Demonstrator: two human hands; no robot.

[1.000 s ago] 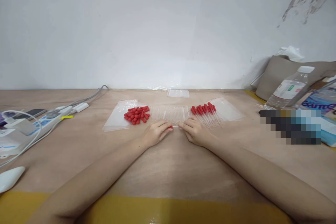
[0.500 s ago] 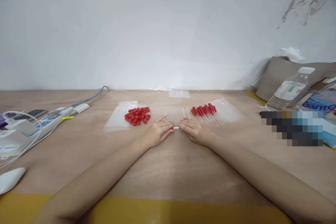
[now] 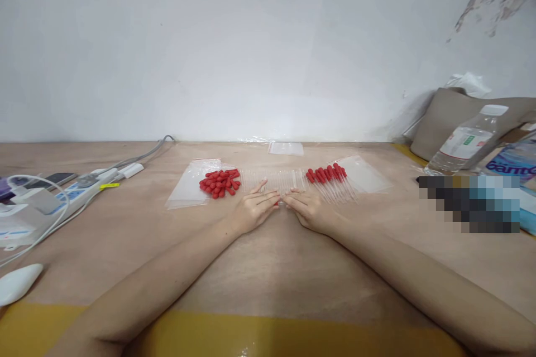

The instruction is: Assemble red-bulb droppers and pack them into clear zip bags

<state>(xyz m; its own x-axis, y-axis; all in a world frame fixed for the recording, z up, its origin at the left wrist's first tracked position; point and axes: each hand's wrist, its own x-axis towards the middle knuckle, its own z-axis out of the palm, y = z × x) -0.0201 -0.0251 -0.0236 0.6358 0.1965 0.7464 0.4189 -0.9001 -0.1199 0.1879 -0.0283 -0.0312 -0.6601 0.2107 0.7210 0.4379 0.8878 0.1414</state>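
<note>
My left hand (image 3: 254,211) is closed around a red rubber bulb (image 3: 277,201), of which only a small bit shows at the fingertips. My right hand (image 3: 307,209) pinches a clear glass dropper tube, mostly hidden by the fingers. The fingertips of both hands almost meet, bulb and tube end to end between them. Just beyond lies a row of clear glass tubes (image 3: 274,179). A heap of loose red rubber bulbs (image 3: 219,183) is left of the row. To its right, several droppers with red bulbs fitted (image 3: 330,175) lie side by side.
Clear plastic bags lie at the left (image 3: 184,187) and right (image 3: 368,175), with another bag (image 3: 286,148) by the wall. A power strip (image 3: 69,198) with cables and a white mouse (image 3: 19,283) are at left. A water bottle (image 3: 467,142) stands at right beside a grey-brown bag (image 3: 431,122).
My hands have come closer together, and the gap where the tube showed between the fingertips has narrowed. The view has shifted slightly.
</note>
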